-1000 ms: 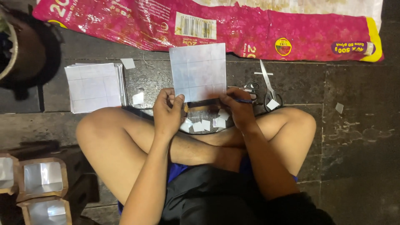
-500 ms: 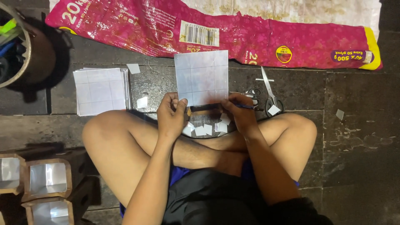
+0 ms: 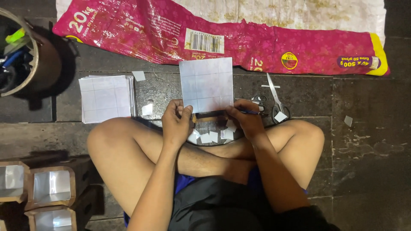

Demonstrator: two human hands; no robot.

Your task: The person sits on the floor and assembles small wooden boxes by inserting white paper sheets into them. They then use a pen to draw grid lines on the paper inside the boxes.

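The person sits cross-legged on the floor, both forearms reaching far over the shins. The left hand (image 3: 176,123) pinches the near left corner of a square grey sheet (image 3: 206,84), fingers clamped on it. The right hand (image 3: 245,120) grips a blue pen (image 3: 250,113) lying left-right, its tip at the sheet's near edge. The sheet, ruled with faint grid lines, lies flat on the floor just beyond the knees.

white gridded square sheet (image 3: 206,84) lies flat on dark floor.

The paper stack (image 3: 107,98) lies left of the held sheet (image 3: 206,84), scissors (image 3: 274,105) right, the sack (image 3: 222,40) beyond.
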